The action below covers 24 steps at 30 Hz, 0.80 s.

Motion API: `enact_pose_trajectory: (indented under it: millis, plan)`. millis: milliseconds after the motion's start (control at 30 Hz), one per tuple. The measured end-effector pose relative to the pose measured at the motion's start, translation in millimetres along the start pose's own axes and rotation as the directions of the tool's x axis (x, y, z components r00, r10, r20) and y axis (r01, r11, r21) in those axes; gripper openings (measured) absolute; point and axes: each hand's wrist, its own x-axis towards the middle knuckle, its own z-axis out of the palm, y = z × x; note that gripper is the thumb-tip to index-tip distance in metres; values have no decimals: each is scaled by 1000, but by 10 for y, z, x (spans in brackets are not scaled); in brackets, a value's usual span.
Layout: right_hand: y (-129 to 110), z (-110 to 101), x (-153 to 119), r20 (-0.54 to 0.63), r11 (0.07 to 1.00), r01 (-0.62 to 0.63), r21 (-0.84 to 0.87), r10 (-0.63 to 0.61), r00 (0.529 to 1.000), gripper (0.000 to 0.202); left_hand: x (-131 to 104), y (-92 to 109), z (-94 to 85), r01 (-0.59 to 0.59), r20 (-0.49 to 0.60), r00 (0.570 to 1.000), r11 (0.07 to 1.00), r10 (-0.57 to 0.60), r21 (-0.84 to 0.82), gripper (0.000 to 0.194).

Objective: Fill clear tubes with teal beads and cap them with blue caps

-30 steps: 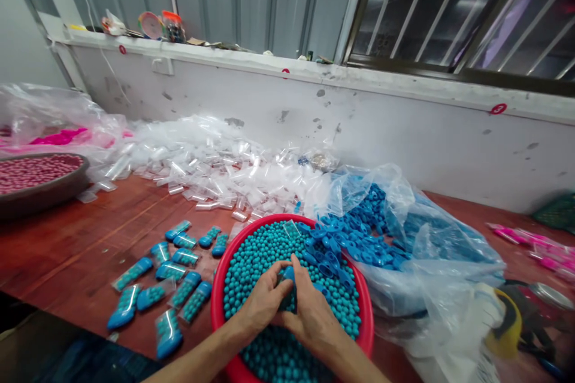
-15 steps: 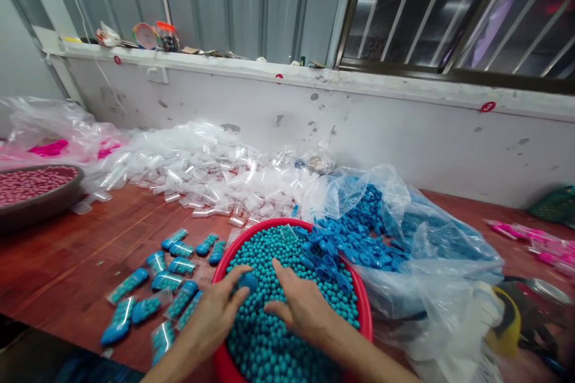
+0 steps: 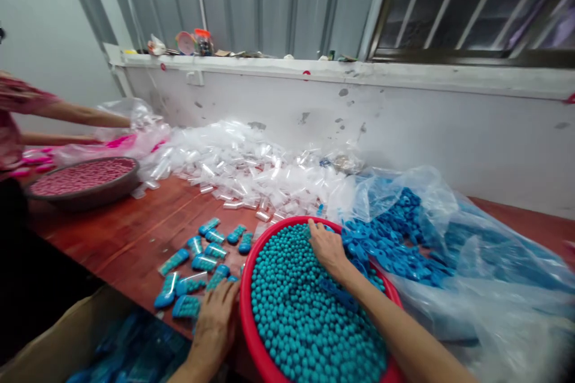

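Observation:
A red basin (image 3: 246, 305) full of teal beads (image 3: 291, 287) stands in front of me. At its far inner side, my right hand (image 3: 330, 246) reaches down among the beads with its fingers bent together; whatever they grip is hidden. Some blue caps (image 3: 339, 294) lie on the beads under my right forearm. Left of the basin, my left hand (image 3: 215, 314) rests low over the table with its fingers stretched out, beside several clear tubes of teal beads with blue caps (image 3: 204, 262).
Clear empty tubes (image 3: 242, 167) are heaped along the wall. A plastic bag spills blue caps (image 3: 399, 239) at right. At left stand a basin of pink beads (image 3: 85, 188) and another person, whose arm (image 3: 85, 114) reaches into a bag. Below the table edge is a box of blue-capped pieces (image 3: 135, 353).
My left hand has left the basin for the tubes on the table, and the blue-capped piece in it is out of sight. My right hand moved to the far rim. The view swung left.

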Motion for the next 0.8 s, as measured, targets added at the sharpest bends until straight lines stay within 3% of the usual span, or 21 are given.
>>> enact_pose_trajectory:
  millis: [100,267,367,467,600,700,800]
  plan:
    - [40,-12,-57,-11,998,53,17,-53,999,40,-111,54,191,-105,48,993,994,105,3,45]
    - [75,-55,-114,6,994,93,50,-94,996,24,170,62,177,-103,224,967,991,120,-86,41]
    - [108,-111,-134,2,993,80,83,-80,997,22,319,-128,218,-5,250,968,1000,10,-18,45]
    - [120,-146,-207,-22,983,109,147,-107,994,27,446,-357,252,153,193,968,987,-161,56,42]
    - [54,-40,-401,7,896,185,405,-205,979,41,704,-364,12,253,9,967,958,-254,-138,37]
    - [18,72,-544,114,815,180,550,-287,951,42,882,-100,-302,161,-131,968,930,-214,-332,30]
    - [56,87,-578,349,777,98,622,-386,854,41,934,220,-543,-16,-116,993,905,-37,-426,27]
